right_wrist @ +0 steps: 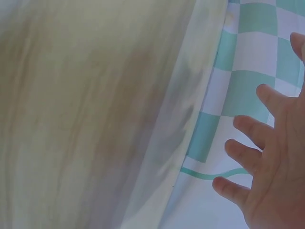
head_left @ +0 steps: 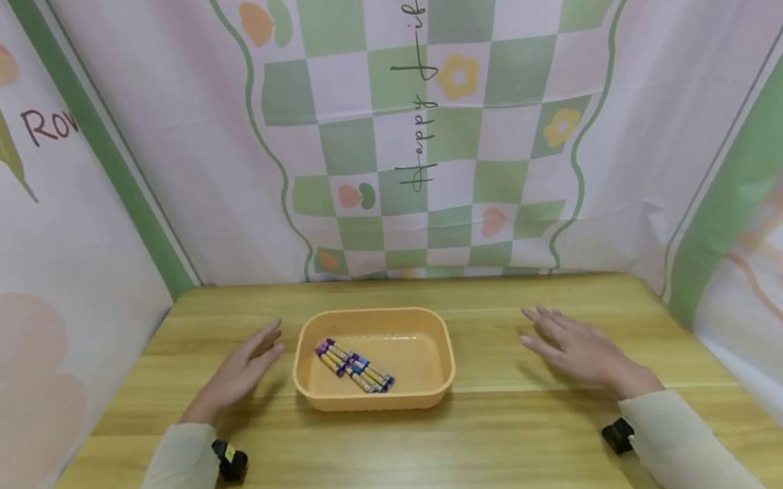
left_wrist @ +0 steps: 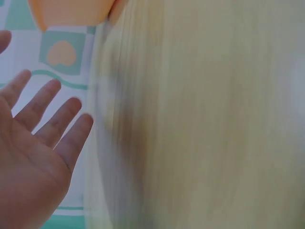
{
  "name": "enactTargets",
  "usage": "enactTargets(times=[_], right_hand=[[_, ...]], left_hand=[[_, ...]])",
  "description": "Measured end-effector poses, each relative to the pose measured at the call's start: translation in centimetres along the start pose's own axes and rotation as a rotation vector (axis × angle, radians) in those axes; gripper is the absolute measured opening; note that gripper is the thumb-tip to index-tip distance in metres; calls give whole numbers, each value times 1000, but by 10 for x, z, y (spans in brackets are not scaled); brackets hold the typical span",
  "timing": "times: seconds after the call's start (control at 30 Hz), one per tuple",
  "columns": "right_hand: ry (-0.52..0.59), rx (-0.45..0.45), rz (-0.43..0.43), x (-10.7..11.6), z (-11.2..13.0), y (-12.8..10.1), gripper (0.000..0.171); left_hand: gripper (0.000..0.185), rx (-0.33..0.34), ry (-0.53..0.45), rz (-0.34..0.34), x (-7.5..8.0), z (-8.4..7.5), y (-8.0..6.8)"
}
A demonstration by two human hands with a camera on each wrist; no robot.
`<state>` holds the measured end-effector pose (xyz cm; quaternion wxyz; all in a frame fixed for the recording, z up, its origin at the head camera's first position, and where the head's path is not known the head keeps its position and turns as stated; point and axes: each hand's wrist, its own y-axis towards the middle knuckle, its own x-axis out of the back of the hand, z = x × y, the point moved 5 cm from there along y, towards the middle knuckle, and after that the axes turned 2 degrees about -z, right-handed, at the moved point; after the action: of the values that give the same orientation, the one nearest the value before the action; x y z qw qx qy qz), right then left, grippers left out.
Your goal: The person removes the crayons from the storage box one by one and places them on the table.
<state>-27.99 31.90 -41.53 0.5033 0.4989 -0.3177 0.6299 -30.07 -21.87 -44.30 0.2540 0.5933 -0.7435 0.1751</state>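
An orange tray sat in the middle of the wooden table with some crayons lying inside it. The left hand was just beside the tray, flat and open, holding nothing. The right hand was a bit farther off on the other side, fingers spread, holding nothing too.

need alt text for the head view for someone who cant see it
An orange tray holding a few crayons sits mid-way on a wooden table, with the person's left hand and right hand open on either side, touching neither. A green-and-white checked cloth hangs behind.
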Motion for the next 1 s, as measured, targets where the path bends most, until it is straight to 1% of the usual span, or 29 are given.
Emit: enactTargets(times=[0.1,0.2,0.27,0.4,0.57,0.8,0.87,1.0], right_hand=[[31,4,6,-1,1,1,69],[58,11,10,-1,2,2,68],[76,21,6,-2,4,3,68],[127,44,-5,-2,7,6,66],[194,46,5,-2,14,8,64],[264,53,18,0,25,14,64],[284,62,22,1,28,18,64],[313,75,30,4,35,25,63]], left_hand=[[65,21,-104,30,-6,-1,2],[64,19,-198,69,-12,-3,4],[63,10,-248,97,-16,-4,5],[63,14,-323,133,-22,-7,7],[63,62,-395,135,-28,-7,9],[60,121,-457,127,-32,-5,10],[60,133,-469,122,-33,-5,10],[59,130,-475,130,-35,-5,10]])
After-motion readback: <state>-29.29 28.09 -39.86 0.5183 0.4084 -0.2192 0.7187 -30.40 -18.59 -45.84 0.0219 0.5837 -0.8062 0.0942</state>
